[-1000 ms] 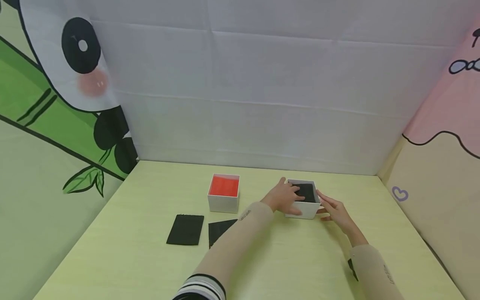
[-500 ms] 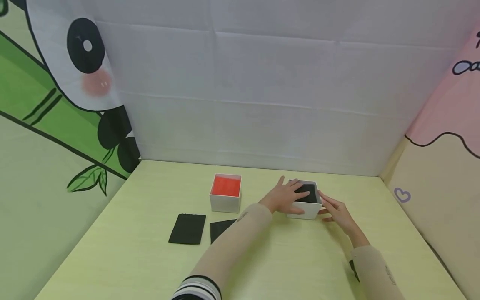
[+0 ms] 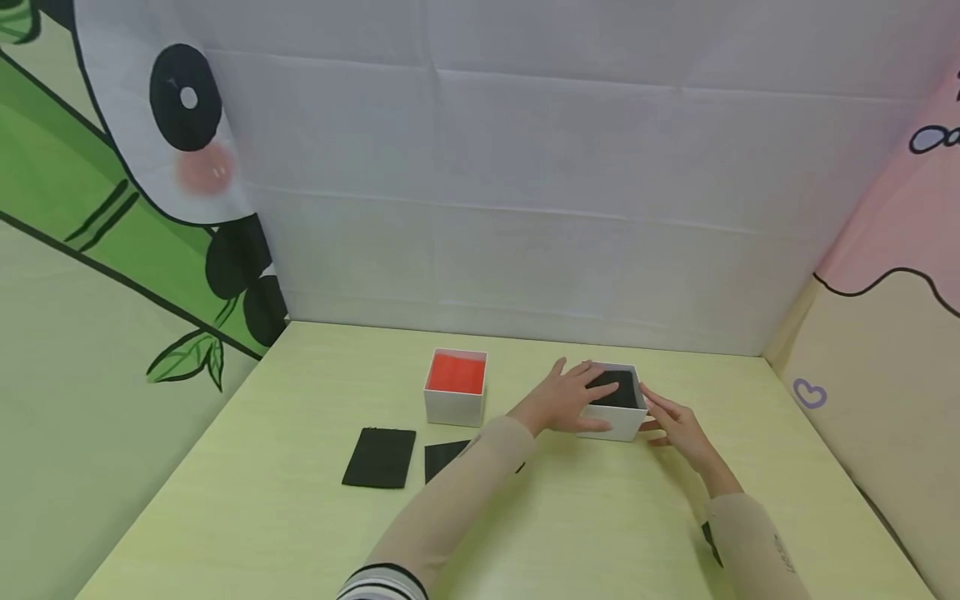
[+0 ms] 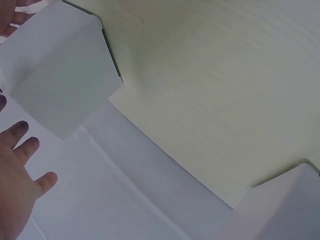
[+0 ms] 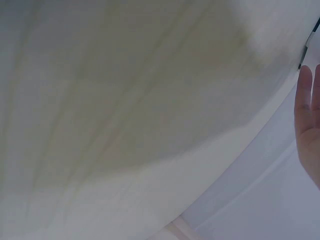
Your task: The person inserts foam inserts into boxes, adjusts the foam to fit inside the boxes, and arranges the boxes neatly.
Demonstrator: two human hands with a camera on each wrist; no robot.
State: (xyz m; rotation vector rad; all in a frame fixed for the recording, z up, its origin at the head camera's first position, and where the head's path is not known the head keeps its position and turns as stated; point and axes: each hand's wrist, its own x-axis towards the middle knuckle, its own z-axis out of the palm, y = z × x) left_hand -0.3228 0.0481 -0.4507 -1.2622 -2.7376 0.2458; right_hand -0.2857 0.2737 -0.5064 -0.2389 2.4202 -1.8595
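A white open-topped box (image 3: 611,423) stands at the right on the table, with black sheet-like material (image 3: 618,390) inside it. My left hand (image 3: 562,402) is at the box's left side, fingers spread and partly covering its opening in the head view. From the left wrist view, those spread fingers show beside the box (image 4: 65,75), with a gap between. At the box's right wall, my right hand (image 3: 681,429) has its fingertips close along the side and its fingers mostly extended. Only part of the right hand (image 5: 309,120) shows in the right wrist view.
A second white box (image 3: 454,410) holding red material (image 3: 457,373) stands to the left. In front of it lie a flat black piece (image 3: 379,458) and another black piece (image 3: 444,457), partly hidden under my left forearm. A white cloth wall (image 3: 480,267) closes off the table's back.
The head view has shifted slightly. My left fingers have straightened and spread a little, and the left forearm has moved slightly left, uncovering a bit more of the black piece. The right hand stays at the box.
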